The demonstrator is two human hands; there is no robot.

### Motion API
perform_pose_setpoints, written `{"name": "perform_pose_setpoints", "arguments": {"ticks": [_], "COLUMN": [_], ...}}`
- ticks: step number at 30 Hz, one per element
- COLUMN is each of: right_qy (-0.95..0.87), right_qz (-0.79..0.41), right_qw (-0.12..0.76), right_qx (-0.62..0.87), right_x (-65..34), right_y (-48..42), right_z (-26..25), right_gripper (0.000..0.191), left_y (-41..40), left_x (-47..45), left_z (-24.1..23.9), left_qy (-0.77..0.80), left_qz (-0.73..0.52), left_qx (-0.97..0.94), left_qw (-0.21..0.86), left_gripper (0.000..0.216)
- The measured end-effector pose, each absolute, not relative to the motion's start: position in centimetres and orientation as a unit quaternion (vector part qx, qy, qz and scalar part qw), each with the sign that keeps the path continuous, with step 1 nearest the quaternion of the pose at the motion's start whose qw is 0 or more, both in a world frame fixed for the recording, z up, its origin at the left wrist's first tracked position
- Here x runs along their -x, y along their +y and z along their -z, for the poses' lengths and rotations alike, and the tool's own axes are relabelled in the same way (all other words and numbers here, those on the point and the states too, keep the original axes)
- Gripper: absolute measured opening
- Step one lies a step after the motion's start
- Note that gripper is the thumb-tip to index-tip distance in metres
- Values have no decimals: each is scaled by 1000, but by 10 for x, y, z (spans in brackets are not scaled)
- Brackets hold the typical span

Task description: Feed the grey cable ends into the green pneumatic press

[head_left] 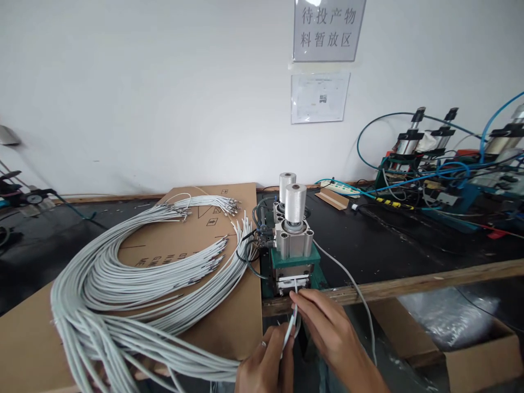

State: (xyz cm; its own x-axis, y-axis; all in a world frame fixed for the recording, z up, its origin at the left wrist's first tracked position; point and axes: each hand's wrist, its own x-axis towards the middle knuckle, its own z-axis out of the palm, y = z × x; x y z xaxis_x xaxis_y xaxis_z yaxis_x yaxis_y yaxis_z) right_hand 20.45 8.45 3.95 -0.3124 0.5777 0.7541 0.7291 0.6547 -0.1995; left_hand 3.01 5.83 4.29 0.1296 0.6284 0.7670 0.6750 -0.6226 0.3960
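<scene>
At the near edge of the dark workbench, front of a small press with green base and two knurled aluminium cylinders.

- Single thin pale-grey cable held between both hands. Long axis runs straight away from the body, tip at the press mouth, touching or just inside; cannot tell which.
- Right hand: thumb and forefinger pinched shut on the cable near its tip, just below the mouth. This hand is nearer the press.
- Left hand: lower, closer to the body, fingers curled closed round the cable's trailing part.
- Left of the hands: big fanned bundle of grey cables lying on a flat brown cardboard sheet, metal-tipped ends pointing toward the press.
- Right, below the bench: open cardboard box.
</scene>
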Motion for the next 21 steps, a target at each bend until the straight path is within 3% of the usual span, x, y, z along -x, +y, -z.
{"name": "perform_pose_setpoints", "arguments": {"ticks": [11, 21], "right_qy": [-810, -801], "right_qz": [89, 107], "right_qw": [404, 424], "right_qx": [415, 409], "right_x": [-207, -202], "right_y": [84, 80], "right_z": [-42, -63], "right_gripper": [37, 32], "left_y": [60, 52], "left_x": [-31, -28], "left_z": [-44, -50], "left_qy": [-431, -444], "left_qz": [497, 465], "left_qx": [752, 765], "left_qw": [29, -33], "left_gripper": [27, 22]}}
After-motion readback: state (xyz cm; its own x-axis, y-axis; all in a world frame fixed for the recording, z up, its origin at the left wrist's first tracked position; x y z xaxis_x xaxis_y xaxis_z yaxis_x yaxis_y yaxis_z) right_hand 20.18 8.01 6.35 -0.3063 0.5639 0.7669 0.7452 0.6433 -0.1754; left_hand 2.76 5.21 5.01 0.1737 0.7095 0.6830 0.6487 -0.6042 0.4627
